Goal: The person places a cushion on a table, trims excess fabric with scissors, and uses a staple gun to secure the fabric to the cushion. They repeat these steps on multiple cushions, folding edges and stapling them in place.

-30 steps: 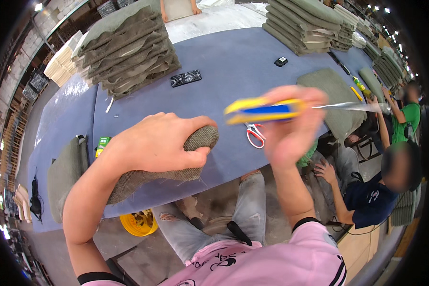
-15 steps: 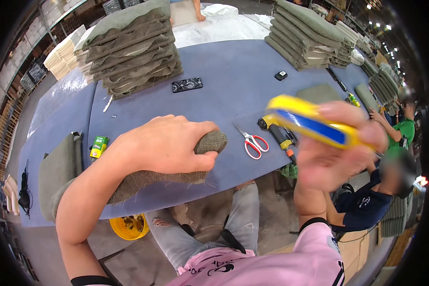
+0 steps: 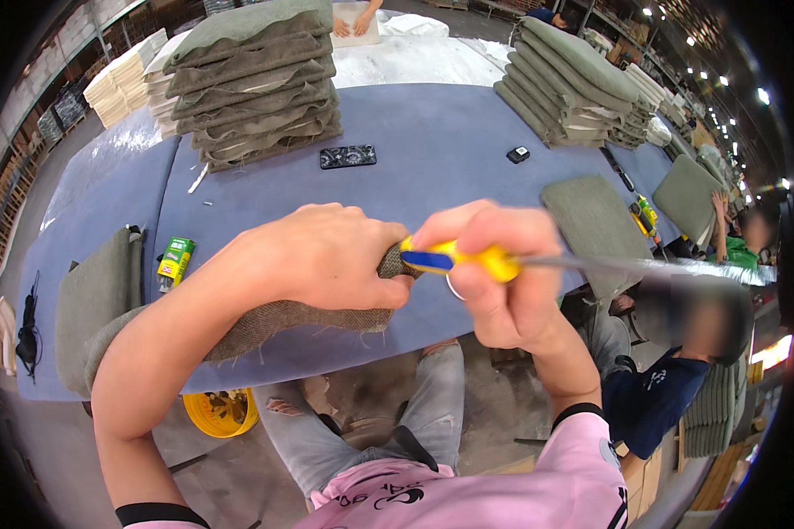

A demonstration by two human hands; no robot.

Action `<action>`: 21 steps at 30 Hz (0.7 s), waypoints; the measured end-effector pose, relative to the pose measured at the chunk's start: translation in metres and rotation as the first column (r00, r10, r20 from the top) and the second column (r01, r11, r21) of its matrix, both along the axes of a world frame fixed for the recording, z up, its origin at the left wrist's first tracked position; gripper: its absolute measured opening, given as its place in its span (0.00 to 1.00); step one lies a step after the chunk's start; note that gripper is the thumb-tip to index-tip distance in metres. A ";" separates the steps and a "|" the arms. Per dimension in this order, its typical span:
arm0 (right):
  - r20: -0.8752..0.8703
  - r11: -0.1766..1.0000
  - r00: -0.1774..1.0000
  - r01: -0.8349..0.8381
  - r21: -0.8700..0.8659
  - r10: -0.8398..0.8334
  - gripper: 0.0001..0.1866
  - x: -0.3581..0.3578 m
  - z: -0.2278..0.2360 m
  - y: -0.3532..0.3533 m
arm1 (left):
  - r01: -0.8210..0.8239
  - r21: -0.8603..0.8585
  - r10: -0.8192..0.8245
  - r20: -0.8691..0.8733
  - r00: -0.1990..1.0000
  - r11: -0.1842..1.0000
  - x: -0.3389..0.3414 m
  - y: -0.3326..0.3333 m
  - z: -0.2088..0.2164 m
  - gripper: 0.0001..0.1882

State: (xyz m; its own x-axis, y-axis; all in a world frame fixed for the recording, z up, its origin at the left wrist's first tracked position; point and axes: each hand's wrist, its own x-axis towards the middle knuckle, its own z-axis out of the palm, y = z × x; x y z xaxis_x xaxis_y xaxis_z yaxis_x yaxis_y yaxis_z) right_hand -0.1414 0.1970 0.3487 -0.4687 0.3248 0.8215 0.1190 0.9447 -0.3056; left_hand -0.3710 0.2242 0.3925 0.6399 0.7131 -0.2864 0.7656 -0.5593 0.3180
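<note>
My left hand is closed round the end of a padded piece covered in coarse olive-brown fabric, with loose threads along its lower edge. The piece lies under my left forearm at the table's near edge. Closed beside it, my right hand grips a screwdriver by its yellow and blue handle. The long metal shaft points right and is blurred toward its tip. The handle's butt overlaps the fabric end by my left thumb; whether they touch, I cannot tell. My right hand hides most of the scissors.
The blue-covered table bears two tall stacks of covered pads, a phone, a small black device, a green-yellow box and a flat pad. A yellow bucket stands below; a co-worker sits close at right.
My right hand has swung left and slightly down with the screwdriver, bringing its handle against or over the fabric end. My left hand keeps its hold. The view has shifted slightly.
</note>
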 end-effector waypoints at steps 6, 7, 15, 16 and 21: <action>-0.221 0.959 0.975 -0.078 -0.273 0.016 0.13 -0.014 0.019 0.010 | -0.007 0.049 0.004 0.057 0.998 0.999 -0.003 -0.003 -0.008 0.25; -0.158 0.952 0.987 -0.033 -0.304 -0.016 0.13 -0.014 0.020 0.013 | -0.005 0.031 0.004 0.035 0.999 0.999 0.000 -0.003 -0.004 0.25; 0.015 0.979 0.999 -0.033 -0.202 0.037 0.13 -0.024 0.023 0.030 | -0.002 0.026 0.003 -0.014 1.000 1.000 -0.004 -0.002 -0.002 0.28; 0.032 0.977 0.999 -0.036 -0.210 0.044 0.13 -0.026 0.023 0.032 | -0.008 0.031 0.008 -0.020 1.000 0.999 -0.005 -0.003 -0.001 0.29; -0.100 0.980 0.995 -0.039 -0.194 0.020 0.11 -0.024 0.024 0.018 | 0.020 0.124 -0.032 0.089 0.996 0.992 -0.005 -0.004 -0.018 0.28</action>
State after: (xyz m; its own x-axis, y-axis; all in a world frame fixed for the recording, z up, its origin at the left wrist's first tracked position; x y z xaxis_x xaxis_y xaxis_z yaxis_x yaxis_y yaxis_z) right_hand -0.1653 0.2150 0.3731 -0.4019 0.4705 0.7855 0.0527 0.8683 -0.4932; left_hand -0.3763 0.2198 0.3747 0.6779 0.7222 -0.1375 0.7215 -0.6177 0.3129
